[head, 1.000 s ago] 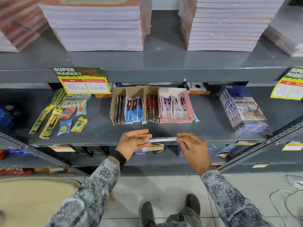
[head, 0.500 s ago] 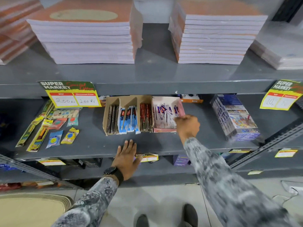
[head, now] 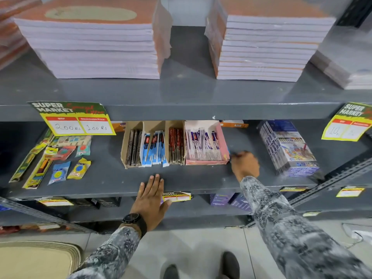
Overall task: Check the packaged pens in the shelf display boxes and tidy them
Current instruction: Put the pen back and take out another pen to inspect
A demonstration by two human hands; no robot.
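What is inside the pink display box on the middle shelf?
The pink display box holds white-and-blue packaged pens standing in rows. Its bottom is covered by them. The right hand is beside the box, not in it.

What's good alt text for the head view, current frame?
A person's right hand reaches beside the pink display box of packaged pens on a grey metal shelf, while the left hand rests flat on the shelf edge. A cardboard box of pens adjoins it; notebook stacks sit above.
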